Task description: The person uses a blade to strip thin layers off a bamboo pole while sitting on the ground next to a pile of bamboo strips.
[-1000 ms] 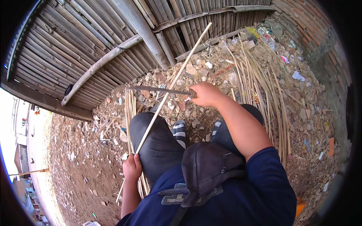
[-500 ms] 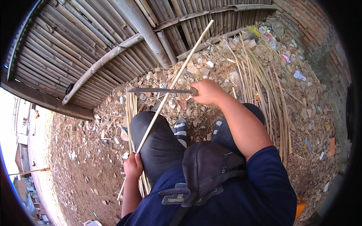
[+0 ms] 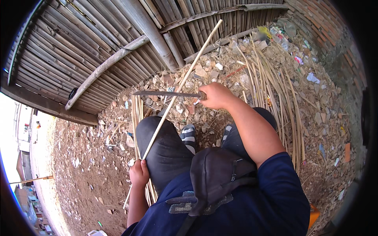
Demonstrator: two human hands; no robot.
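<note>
My left hand (image 3: 139,173) is closed around the lower part of a long pale bamboo strip (image 3: 161,122), which slants up and away to the right across my left knee. My right hand (image 3: 215,95) grips the wooden handle of a long-bladed knife (image 3: 165,93). The dark blade points left and lies across the strip, crossing it at about mid-length; whether it cuts in cannot be seen. Beside my left leg lie several more bamboo strips (image 3: 138,108), partly hidden by my knee and arm.
A bundle of long bamboo strips (image 3: 277,98) lies on the ground to my right. Stones and litter cover the ground (image 3: 90,165). A bamboo slat wall (image 3: 98,47) with a thick pole stands ahead and left; a brick wall (image 3: 327,35) rises at the far right.
Almost nothing differs. The bamboo strip's far end has shifted very slightly, while both hands and the knife stay in nearly the same place.
</note>
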